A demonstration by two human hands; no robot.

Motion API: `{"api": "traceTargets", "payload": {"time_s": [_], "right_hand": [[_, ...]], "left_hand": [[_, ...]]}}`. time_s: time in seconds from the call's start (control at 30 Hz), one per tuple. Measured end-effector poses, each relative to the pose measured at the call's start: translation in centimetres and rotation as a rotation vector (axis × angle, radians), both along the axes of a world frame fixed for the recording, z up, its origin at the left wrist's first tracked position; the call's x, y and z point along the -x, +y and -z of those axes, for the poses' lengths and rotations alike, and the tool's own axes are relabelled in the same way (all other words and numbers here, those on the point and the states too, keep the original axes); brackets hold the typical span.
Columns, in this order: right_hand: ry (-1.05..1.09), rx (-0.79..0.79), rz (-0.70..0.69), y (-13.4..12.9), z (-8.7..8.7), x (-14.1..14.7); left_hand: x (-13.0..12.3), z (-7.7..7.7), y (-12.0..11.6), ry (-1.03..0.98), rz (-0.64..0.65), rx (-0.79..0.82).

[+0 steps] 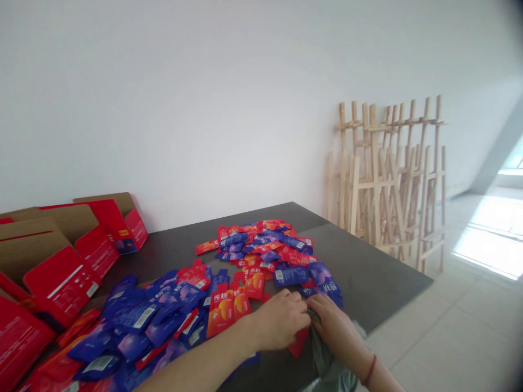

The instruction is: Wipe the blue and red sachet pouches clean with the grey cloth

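Glossy, flat blue and red pouches (141, 317) left on the dark grey tabletop (388, 279) look light, slippery, best pinched by an edge. I can't tell what the left hand (281, 321) grips; by the near right edge, the right hand (339, 333) pinches soft grey-green cloth (327, 362), probably easiest gathered by a fold.

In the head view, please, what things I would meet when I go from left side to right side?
Open red boxes → left hand → right hand → wooden easels → bright sunlit patch on the floor.
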State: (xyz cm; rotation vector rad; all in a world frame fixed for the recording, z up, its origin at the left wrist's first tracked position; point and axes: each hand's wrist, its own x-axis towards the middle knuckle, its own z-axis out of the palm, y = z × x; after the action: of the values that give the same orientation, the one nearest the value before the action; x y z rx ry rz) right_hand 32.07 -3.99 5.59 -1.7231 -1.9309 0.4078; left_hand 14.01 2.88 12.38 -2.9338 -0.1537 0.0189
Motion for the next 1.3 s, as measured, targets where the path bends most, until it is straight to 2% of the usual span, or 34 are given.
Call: {"api": "traceTargets", "payload": {"time_s": [0.07, 0.13, 0.37, 0.47, 0.63, 0.7, 0.77, 1.0, 1.13, 1.3], "right_hand": [[0.007, 0.012, -0.022, 0.1, -0.2, -0.3], [0.002, 0.027, -0.064, -0.1, -0.6, -0.4], [-0.16, 0.084, -0.328, -2.3, -2.8, 1.5], [-0.29, 0.082, -0.352, -1.2, -3.4, 3.1], [-0.445, 0.021, -0.308, 3.3, -4.1, 5.1], [-0.496, 0.001, -0.314, 4.3, -4.2, 5.5], [-0.537, -0.036, -0.341, 4.1, -4.0, 5.3], [-0.598, -0.197, -0.523, 0.5, -2.0, 3.8], [-0.611, -0.174, -0.481, 1.7, -2.1, 5.0], [-0.552, -0.058, -0.353, 4.2, -3.0, 6.0]], "left_hand": [[0.7, -0.1, 0.0, -0.091, 0.02, -0.01], [1.6, 0.7, -0.6, -0.187, 0.015, -0.023], [4.2, 8.1, -3.7, -0.401, -0.002, -0.139], [4.2, 9.7, -4.1, -0.457, 0.02, -0.168], [3.7, 9.8, -4.3, -0.508, 0.003, -0.2], [3.6, 9.9, -4.4, -0.492, -0.014, -0.224], [3.7, 10.3, -4.6, -0.476, -0.021, -0.253], [2.9, 12.0, -4.3, -0.46, 0.02, -0.297], [2.5, 12.0, -4.2, -0.48, 0.021, -0.317], [2.9, 10.5, -4.3, -0.523, 0.048, -0.3]]}}
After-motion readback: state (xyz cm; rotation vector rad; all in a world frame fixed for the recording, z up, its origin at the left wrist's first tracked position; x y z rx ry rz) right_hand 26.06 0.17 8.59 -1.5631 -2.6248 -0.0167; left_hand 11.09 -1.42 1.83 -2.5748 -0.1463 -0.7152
